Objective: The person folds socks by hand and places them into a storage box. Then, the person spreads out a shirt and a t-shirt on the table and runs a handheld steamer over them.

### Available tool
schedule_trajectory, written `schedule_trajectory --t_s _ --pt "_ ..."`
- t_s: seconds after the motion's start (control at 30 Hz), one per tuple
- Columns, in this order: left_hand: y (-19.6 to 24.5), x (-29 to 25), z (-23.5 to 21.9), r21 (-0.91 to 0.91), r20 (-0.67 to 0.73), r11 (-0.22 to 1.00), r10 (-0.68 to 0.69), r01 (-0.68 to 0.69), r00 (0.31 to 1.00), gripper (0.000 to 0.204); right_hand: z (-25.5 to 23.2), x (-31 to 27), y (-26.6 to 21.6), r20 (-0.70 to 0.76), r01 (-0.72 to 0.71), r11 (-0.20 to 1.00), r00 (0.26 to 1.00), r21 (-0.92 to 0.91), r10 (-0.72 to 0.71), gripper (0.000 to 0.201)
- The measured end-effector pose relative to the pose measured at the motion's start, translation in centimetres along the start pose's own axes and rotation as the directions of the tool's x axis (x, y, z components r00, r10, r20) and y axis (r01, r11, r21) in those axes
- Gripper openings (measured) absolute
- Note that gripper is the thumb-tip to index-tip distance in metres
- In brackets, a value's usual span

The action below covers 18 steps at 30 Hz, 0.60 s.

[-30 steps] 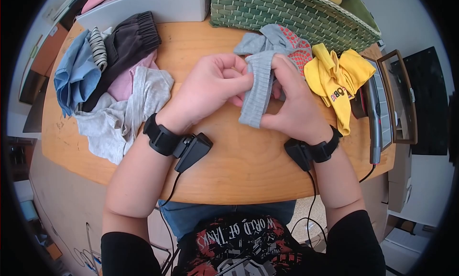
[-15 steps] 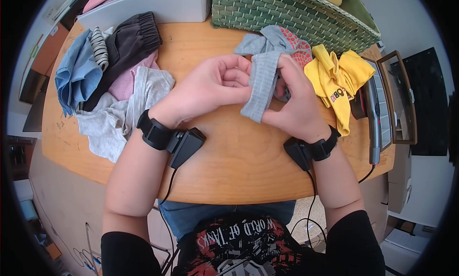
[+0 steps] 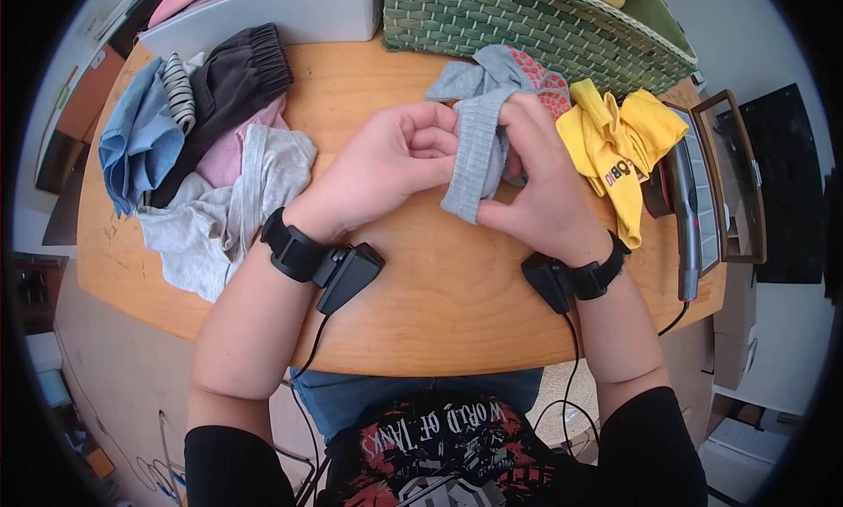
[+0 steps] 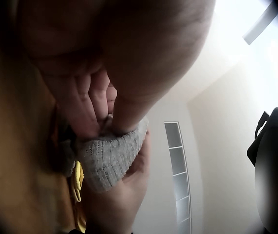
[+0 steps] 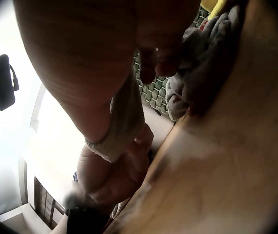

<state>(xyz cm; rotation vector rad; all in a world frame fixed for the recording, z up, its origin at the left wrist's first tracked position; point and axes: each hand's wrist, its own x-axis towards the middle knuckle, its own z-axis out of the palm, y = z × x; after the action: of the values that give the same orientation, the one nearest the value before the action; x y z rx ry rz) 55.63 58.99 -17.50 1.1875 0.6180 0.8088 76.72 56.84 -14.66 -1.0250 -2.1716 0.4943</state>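
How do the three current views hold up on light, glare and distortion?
Head view: evenly lit, gray ribbed cuff clear, though the table edge bows and the corners go black. Left wrist view: left hand shadowed, glare at upper right. Right wrist view: right hand nearly silhouetted, left side blown out to white.

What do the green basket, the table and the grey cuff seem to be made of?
Basket: probably plant fibre, slightly glossy, from the coarse plaited strips.
Table: wood or wood look, smooth satin finish, with visible grain.
Grey cuff: knit fabric, matte, perhaps cotton, from its fine ribs.
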Motion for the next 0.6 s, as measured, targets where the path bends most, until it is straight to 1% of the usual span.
schedule_trajectory --t_s 0.07,0.1,0.17,0.23,0.27,0.33,0.37,0.43,0.47,0.53,0.6 --pt "-0.1 0.0 -0.1 0.011 0.021 1.0 -0.006 0.006 1.0 0.024 0.0 0.0 -0.1 -0.006 0.004 1.0 1.0 0.001 -0.004 0.065" --pt "-0.2 0.1 -0.2 0.021 0.04 1.0 -0.012 0.011 0.999 0.023 0.0 0.0 -0.1 0.015 -0.014 1.0 1.0 0.014 0.014 0.065" --pt "-0.4 0.1 -0.3 0.017 0.034 1.0 -0.013 0.012 0.999 0.022 0.3 -0.1 0.2 0.035 -0.034 0.999 0.999 0.026 0.033 0.065" --pt "-0.4 0.2 -0.2 0.013 0.026 1.0 -0.012 0.012 1.0 0.022 1.1 -0.3 0.9 -0.035 -0.073 0.972 0.996 0.223 0.083 0.065" --pt "-0.3 0.1 -0.2 0.014 0.017 1.0 -0.015 0.015 1.0 0.022 0.8 -0.3 0.6 -0.034 -0.073 0.972 0.996 0.223 0.082 0.065" --pt "-0.2 0.1 -0.1 0.016 0.008 1.0 -0.017 0.017 1.0 0.022 0.1 -0.2 -0.3 0.003 -0.146 0.987 0.989 0.067 0.146 0.063" --pt "-0.3 0.1 -0.1 0.009 0.014 1.0 -0.012 0.012 1.0 0.022 0.1 -0.2 -0.4 0.004 -0.146 0.987 0.989 0.067 0.146 0.063" --pt "-0.4 0.1 -0.1 0.0 0.02 1.0 -0.005 0.005 1.0 0.022 0.2 -0.2 -0.4 -0.067 -0.137 0.971 0.986 0.194 0.152 0.063" --pt "-0.5 0.1 -0.1 0.006 0.026 1.0 -0.013 0.013 1.0 0.023 0.0 -0.2 -0.5 -0.066 -0.136 0.971 0.986 0.194 0.152 0.063" --pt "-0.5 0.1 -0.1 0.012 0.033 1.0 -0.022 0.022 0.999 0.024 -0.4 -0.2 -0.6 0.007 -0.195 0.977 0.981 0.088 0.195 0.063" --pt "-0.2 0.0 0.1 0.015 0.008 0.999 -0.037 0.037 0.999 0.025 -0.4 -0.2 -0.5 -0.009 -0.18 0.981 0.983 0.079 0.181 0.062"
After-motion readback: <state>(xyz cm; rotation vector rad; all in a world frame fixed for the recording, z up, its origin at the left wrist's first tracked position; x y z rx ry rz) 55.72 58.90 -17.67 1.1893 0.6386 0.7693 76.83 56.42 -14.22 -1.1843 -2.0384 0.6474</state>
